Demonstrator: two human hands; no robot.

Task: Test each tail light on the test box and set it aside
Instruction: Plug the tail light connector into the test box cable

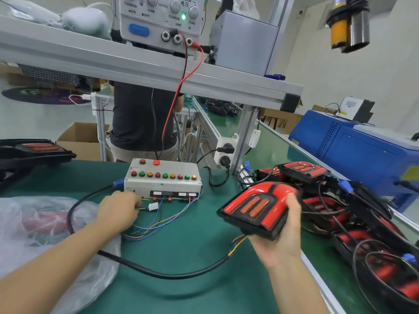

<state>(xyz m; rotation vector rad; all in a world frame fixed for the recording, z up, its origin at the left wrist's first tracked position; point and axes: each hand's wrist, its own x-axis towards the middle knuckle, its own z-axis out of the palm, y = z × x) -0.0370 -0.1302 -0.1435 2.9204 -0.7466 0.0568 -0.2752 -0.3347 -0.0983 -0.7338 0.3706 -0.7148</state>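
Note:
A white test box point(163, 177) with a row of coloured buttons stands on the green bench, thin wires trailing from its front. My left hand point(118, 209) lies just in front of the box's left end, fingers curled around the wires near a small white connector point(153, 206). My right hand point(283, 241) grips a red and black tail light point(258, 205) from below, holding it tilted above the bench. A thick black cable point(158, 271) runs from this light's underside across the mat towards the box's left side.
Several more tail lights point(353, 223) with tangled cables are piled at the right. One tail light point(38, 148) sits on a black tray at the far left. A plastic bag point(34, 220) lies by my left arm. A power supply point(158, 17) sits on the shelf above; a person stands behind.

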